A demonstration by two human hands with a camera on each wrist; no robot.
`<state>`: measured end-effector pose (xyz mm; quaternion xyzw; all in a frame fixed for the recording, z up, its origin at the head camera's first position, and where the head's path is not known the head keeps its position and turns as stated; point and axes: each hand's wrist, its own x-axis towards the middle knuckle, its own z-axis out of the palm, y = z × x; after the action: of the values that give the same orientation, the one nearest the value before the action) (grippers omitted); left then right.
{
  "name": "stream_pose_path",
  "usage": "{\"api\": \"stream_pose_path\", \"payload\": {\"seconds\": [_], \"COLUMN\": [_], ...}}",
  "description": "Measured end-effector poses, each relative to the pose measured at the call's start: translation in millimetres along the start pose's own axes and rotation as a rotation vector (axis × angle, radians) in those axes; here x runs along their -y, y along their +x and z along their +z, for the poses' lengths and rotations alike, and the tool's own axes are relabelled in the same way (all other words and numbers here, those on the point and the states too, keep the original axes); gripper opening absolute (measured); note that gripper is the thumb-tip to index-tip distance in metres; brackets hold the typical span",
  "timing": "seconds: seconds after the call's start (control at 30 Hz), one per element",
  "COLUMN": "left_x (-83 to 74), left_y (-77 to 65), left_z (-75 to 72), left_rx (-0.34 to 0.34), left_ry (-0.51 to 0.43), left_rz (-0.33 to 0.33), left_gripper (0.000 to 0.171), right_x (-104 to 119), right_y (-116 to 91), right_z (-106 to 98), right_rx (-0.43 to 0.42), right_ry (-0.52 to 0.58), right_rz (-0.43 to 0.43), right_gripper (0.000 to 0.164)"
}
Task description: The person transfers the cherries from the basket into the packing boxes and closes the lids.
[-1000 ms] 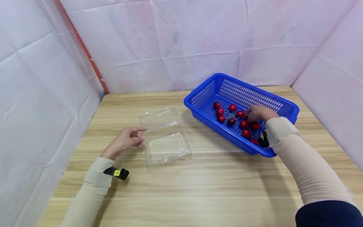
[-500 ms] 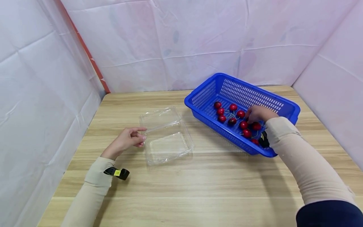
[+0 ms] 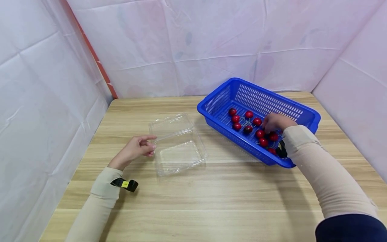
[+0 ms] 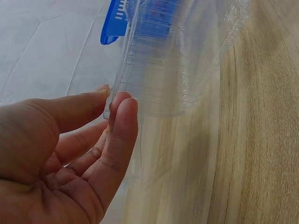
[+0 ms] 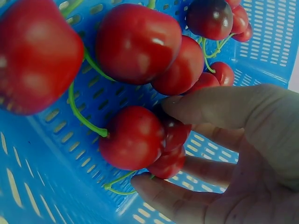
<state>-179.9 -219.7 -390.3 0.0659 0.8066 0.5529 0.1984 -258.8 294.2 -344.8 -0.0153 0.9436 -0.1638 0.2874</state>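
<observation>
My left hand (image 3: 135, 150) pinches the left rim of a clear plastic clamshell box (image 3: 180, 155), which lies opened out on the table. The left wrist view shows the thumb on one side of its thin edge and fingertips (image 4: 126, 112) on the other. My right hand (image 3: 276, 121) reaches into a blue slotted basket (image 3: 239, 132) holding several red cherries (image 3: 237, 126) with green stems. There, in the right wrist view, thumb and fingers close around a dark red cherry (image 5: 175, 134). Other cherries (image 5: 131, 138) lie against it, and the index fingertip is hidden behind the fruit.
The basket stands at the back right of the wooden table (image 3: 193, 208), its raised walls around the right hand. White cloth (image 3: 211, 37) hangs behind and on both sides. A black strap (image 3: 128, 185) sticks out from the left wrist.
Near the right fingers, a cherry has shifted slightly toward the front of the basket. The right hand has barely moved; the left hand and clear box stay in place.
</observation>
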Motion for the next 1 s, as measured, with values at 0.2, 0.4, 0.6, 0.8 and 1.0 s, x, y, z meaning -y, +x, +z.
{"api": "stream_pose_path", "payload": {"seconds": [0.2, 0.4, 0.6, 0.8, 1.0], "left_x": [-1.4, -2.3, -1.5, -1.3, -0.5], "left_y": [-0.3, -0.2, 0.5, 0.6, 0.8], "left_z": [-0.5, -0.6, -1.0, -1.0, -1.3], "left_rx": [0.005, 0.008, 0.010, 0.008, 0.011], "left_ry": [0.001, 0.000, 0.001, -0.002, -0.002], "left_rz": [0.004, 0.008, 0.006, 0.002, 0.010], "left_gripper": [0.049, 0.049, 0.049, 0.048, 0.049], "right_x": [1, 2, 3, 6, 11], "right_y": [1, -2, -4, -8, -12], "right_z": [-1, -2, -6, -10, -11], "right_rx": [-0.049, -0.070, -0.086, -0.151, -0.206], "right_ry": [-0.084, -0.078, 0.007, 0.034, 0.065], "right_rz": [-0.017, -0.022, 0.000, -0.057, -0.109], "right_gripper": [0.030, 0.015, 0.016, 0.023, 0.021]}}
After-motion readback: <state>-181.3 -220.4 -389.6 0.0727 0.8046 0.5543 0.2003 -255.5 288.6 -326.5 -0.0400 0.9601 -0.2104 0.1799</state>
